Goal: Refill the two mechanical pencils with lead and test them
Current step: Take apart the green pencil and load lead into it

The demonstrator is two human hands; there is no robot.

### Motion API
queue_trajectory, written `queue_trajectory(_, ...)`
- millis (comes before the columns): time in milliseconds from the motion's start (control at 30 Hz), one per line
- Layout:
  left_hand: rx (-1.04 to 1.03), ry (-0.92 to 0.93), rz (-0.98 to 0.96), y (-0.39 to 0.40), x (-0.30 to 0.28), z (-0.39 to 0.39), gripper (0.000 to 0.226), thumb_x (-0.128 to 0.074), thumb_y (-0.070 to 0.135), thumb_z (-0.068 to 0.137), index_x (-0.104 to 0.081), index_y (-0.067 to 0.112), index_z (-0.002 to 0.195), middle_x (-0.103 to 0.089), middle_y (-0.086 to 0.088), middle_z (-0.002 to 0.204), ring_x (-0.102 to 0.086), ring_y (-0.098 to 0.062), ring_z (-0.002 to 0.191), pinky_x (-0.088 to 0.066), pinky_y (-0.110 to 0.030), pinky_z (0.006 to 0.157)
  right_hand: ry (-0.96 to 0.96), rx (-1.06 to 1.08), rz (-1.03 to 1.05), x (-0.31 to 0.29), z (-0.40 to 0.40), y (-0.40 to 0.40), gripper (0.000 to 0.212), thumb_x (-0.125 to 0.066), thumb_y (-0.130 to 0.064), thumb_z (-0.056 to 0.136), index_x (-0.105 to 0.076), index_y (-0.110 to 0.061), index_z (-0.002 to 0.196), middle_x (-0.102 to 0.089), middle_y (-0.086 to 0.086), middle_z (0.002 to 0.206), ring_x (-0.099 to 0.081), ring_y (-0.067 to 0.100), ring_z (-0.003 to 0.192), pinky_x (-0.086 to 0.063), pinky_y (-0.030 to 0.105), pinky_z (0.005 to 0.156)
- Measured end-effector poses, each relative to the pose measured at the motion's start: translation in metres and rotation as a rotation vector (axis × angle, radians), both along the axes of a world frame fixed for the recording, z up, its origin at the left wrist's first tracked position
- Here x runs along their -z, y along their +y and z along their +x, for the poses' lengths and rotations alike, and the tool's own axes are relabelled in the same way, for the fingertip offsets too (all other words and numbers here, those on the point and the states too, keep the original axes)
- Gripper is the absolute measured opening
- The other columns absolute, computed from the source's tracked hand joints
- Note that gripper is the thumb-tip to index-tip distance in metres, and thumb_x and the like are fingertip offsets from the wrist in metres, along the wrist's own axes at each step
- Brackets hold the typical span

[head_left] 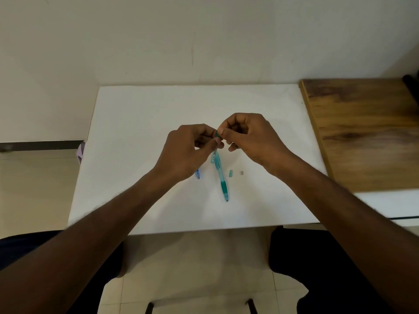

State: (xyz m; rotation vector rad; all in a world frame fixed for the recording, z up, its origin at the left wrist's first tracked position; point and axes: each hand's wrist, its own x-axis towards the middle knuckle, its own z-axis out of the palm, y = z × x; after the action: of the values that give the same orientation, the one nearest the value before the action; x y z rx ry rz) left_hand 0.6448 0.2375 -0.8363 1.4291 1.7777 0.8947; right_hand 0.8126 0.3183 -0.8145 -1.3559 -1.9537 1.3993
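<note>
My left hand [188, 150] and my right hand [249, 137] meet above the middle of the white table [147, 109]. Together their fingertips pinch a small green lead case [218, 134], which is mostly hidden by the fingers. Right below them a teal mechanical pencil [221, 175] lies with its tip toward me; its upper end reaches up to my left thumb. Only the tip of a blue mechanical pencil [197, 174] shows from under my left hand. A small teal cap [230, 173] and a tiny grey eraser [242, 172] lie to the right of the teal pencil.
A wooden tabletop [362, 132] adjoins the white table on the right, with a dark object [410, 81] at its far corner. A pale wall stands behind. My legs and the tiled floor are below the table's front edge.
</note>
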Motion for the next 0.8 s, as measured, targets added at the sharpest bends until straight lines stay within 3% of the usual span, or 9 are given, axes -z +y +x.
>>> queue_trajectory(100, 0.002, -0.031, -0.046, 0.001, -0.002, -0.001, 0.012, -0.065, 0.035, 0.103, -0.076, 0.03, 0.1, -0.078, 0.025, 0.095, -0.071, 0.009, 0.085, -0.046, -0.003, 0.068, -0.063, -0.05, 0.067, 0.001, -0.002, -0.002, 0.013, -0.061, -0.024, 0.104, -0.07, -0.016, 0.1, -0.072, -0.008, 0.09, -0.064, 0.007, 0.07, -0.055, 0.019, 0.065)
queue_trajectory(233, 0.037, -0.024, -0.181, 0.0, 0.002, -0.002, 0.01, -0.07, 0.031, 0.101, -0.079, 0.028, 0.105, -0.08, 0.02, 0.102, -0.072, 0.002, 0.093, -0.054, -0.013, 0.071, 0.18, 0.163, -0.04, -0.009, 0.001, 0.01, 0.012, -0.058, -0.021, 0.102, -0.068, -0.017, 0.098, -0.062, -0.007, 0.079, -0.058, 0.013, 0.071, -0.056, 0.032, 0.071)
queue_trajectory(267, 0.008, -0.076, -0.189, -0.001, 0.002, -0.002, 0.012, -0.071, 0.03, 0.101, -0.08, 0.025, 0.106, -0.081, 0.017, 0.1, -0.073, 0.003, 0.095, -0.055, -0.012, 0.073, 0.133, 0.175, -0.002, -0.011, 0.004, 0.015, 0.012, -0.059, -0.022, 0.102, -0.07, -0.017, 0.098, -0.063, -0.008, 0.079, -0.059, 0.012, 0.071, -0.055, 0.03, 0.071)
queue_trajectory(367, -0.055, -0.136, -0.155, -0.003, 0.0, -0.003, 0.011, -0.073, 0.028, 0.099, -0.081, 0.024, 0.105, -0.082, 0.016, 0.094, -0.073, 0.01, 0.089, -0.052, -0.004, 0.074, -0.259, 0.06, 0.156, -0.005, 0.016, 0.024, 0.015, -0.071, -0.032, 0.097, -0.076, -0.018, 0.099, -0.071, -0.011, 0.087, -0.065, 0.005, 0.078, -0.049, 0.016, 0.071)
queue_trajectory(467, -0.067, -0.103, -0.16, -0.002, -0.002, -0.001, 0.01, -0.076, 0.034, 0.096, -0.081, 0.03, 0.104, -0.081, 0.015, 0.095, -0.075, 0.002, 0.084, -0.059, -0.015, 0.08, -0.515, -0.072, 0.096, 0.015, 0.018, 0.02, 0.017, -0.078, -0.036, 0.092, -0.077, -0.02, 0.096, -0.065, -0.016, 0.081, -0.059, 0.001, 0.074, -0.039, 0.011, 0.061)
queue_trajectory(667, -0.071, -0.182, -0.172, -0.005, -0.006, 0.005, 0.014, -0.077, 0.027, 0.096, -0.078, 0.026, 0.109, -0.081, 0.007, 0.092, -0.079, -0.007, 0.083, -0.066, -0.031, 0.084, -0.608, -0.085, 0.086, 0.035, 0.016, 0.019, 0.018, -0.085, -0.042, 0.085, -0.073, -0.028, 0.082, -0.069, -0.011, 0.079, -0.061, 0.008, 0.069, -0.042, 0.02, 0.06)
queue_trajectory(800, -0.117, -0.21, -0.162, -0.005, -0.009, 0.005, 0.019, -0.079, 0.026, 0.094, -0.075, 0.024, 0.113, -0.082, 0.005, 0.091, -0.08, -0.009, 0.083, -0.065, -0.031, 0.088, -0.557, -0.035, 0.173, 0.029, 0.013, 0.019, 0.023, -0.079, -0.049, 0.088, -0.071, -0.027, 0.09, -0.069, -0.015, 0.083, -0.062, 0.005, 0.071, -0.044, 0.015, 0.064)
